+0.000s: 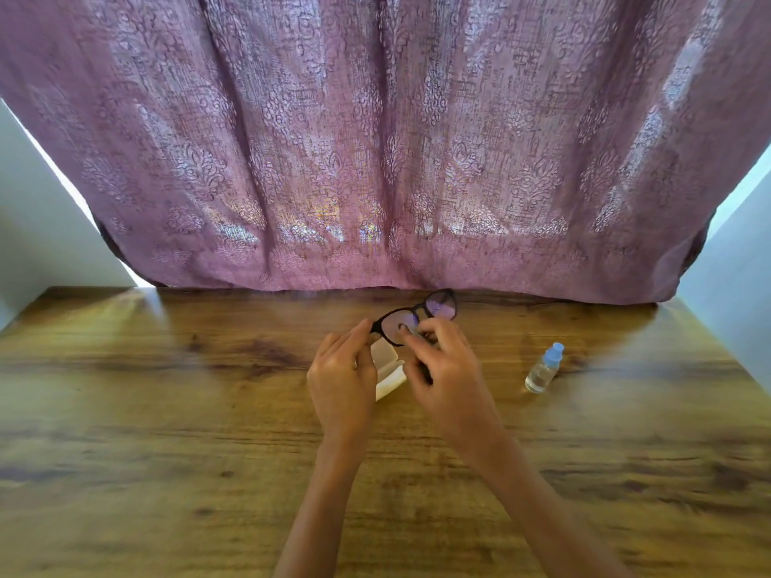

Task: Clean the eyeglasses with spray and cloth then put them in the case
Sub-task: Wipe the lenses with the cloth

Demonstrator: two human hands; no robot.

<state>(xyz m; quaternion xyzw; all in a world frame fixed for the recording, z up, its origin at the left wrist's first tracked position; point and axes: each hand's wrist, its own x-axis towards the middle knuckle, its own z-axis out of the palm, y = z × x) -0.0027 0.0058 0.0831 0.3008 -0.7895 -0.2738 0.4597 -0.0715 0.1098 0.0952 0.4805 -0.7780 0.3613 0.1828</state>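
Above the wooden table (167,410), mid-frame | left hand (342,377) pinches black-framed eyeglasses (417,317) at the frame's left end; right hand (442,369) presses a grey cloth (411,328) on the left lens | white case (390,369) beneath the hands; spray bottle (543,369) lies to the right, apart | mauve curtain (375,139) behind

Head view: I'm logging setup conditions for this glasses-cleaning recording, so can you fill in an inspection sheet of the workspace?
Surface: wooden table, glossy, bare apart from the job's things.
Job's things: eyeglasses held up above the table; white case open under the hands; spray bottle with blue cap, standing right of the hands; cloth at the left-hand lens, mostly hidden.
Clutter: nothing seen.
Hands: left hand pinches the frame's end; right hand presses its fingers on the lens.
Cables: nothing seen.
Surroundings: patterned purple curtain behind the table, pale walls either side.
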